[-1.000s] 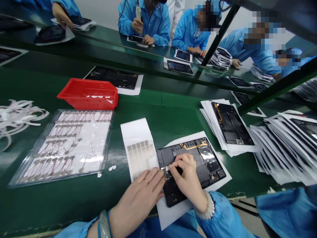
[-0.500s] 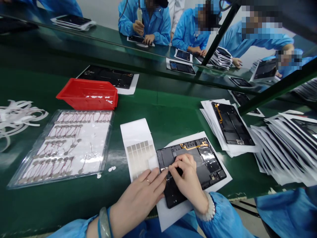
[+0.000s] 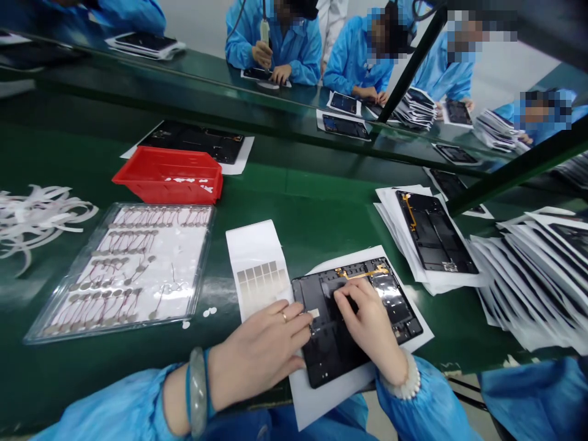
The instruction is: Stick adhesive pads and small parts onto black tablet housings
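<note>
A black tablet housing [image 3: 328, 361] lies on a white paper sheet [image 3: 307, 401] in front of me. Gold flex cable [image 3: 365, 272] runs along its far edge. My left hand [image 3: 264, 349] rests flat at the housing's left edge, fingers stretched out. Beside those fingertips, a small pale patch [image 3: 314, 313] sits on the housing. Over the middle of the housing is my right hand [image 3: 367, 312], thumb and fingers pinched together; what is between them, if anything, is too small to make out. A white sheet of grey adhesive pieces [image 3: 257, 245] lies left of the housing.
To the left are a clear tray [image 3: 114, 269] of small wired discs, a red bin [image 3: 172, 174] and white strips [image 3: 43, 214]. Paper-layered housings [image 3: 436, 233] and a larger stack [image 3: 528, 275] stand right. A green post [image 3: 505, 165] slants there. Co-workers sit beyond the ledge.
My right hand has moved away from my left fingertips, rightward and slightly up over the housing. The pale patch beside the left fingers now shows plainly. The left hand stays at the housing's edge.
</note>
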### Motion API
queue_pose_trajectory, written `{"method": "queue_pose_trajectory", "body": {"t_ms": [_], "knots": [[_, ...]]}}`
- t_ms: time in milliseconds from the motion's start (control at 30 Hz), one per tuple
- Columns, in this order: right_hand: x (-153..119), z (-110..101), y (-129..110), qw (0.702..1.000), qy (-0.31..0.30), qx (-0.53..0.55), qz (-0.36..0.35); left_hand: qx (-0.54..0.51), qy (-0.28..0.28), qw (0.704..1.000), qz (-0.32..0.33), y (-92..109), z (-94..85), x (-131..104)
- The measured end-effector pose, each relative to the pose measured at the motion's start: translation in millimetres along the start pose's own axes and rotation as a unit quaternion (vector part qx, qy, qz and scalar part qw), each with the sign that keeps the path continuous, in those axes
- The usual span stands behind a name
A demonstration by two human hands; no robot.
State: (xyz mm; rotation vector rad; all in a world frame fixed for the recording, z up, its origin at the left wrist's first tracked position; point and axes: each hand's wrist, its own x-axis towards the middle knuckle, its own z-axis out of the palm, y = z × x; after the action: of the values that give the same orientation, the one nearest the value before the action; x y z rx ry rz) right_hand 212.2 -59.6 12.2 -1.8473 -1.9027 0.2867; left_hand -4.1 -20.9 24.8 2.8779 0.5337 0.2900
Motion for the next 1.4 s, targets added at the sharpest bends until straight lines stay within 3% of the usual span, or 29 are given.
{"method": "queue_pose_trajectory", "body": {"t_ms": [267,667,833,933,1033,1167,1267,1333,1400], "knots": [[0,9,6,1.000,-0.012,-0.011,-0.008,-0.050,-0.027,0.996,0.064,-17,-0.3,23],[1,6,6,0.999,-0.032,0.010,0.005,-0.123,-0.029,0.991,0.048,-29,4.1,22],[1,5,6,0.999,-0.031,0.005,0.008,-0.097,-0.011,0.995,0.004,-40,-0.3,20],[1,6,7,0.999,-0.033,0.001,0.006,-0.099,0.016,0.995,0.025,-33,3.1,17],[-1,7,10,0.999,-0.031,0.011,-0.009,-0.076,0.030,0.995,0.049,-13,11.3,12],[-3,13,26,0.998,-0.026,0.042,-0.047,0.036,0.083,0.996,-0.025,-5,3.7,-4],[-2,18,40,0.996,-0.030,0.053,-0.070,0.055,0.110,0.981,-0.153,-30,-26.2,-42],[-1,18,46,0.994,-0.047,0.057,-0.077,0.045,0.145,0.942,-0.301,-53,-45.9,-77],[1,14,46,0.993,-0.072,0.062,-0.074,0.070,0.176,0.905,-0.381,-76,-55.1,-107]]}}
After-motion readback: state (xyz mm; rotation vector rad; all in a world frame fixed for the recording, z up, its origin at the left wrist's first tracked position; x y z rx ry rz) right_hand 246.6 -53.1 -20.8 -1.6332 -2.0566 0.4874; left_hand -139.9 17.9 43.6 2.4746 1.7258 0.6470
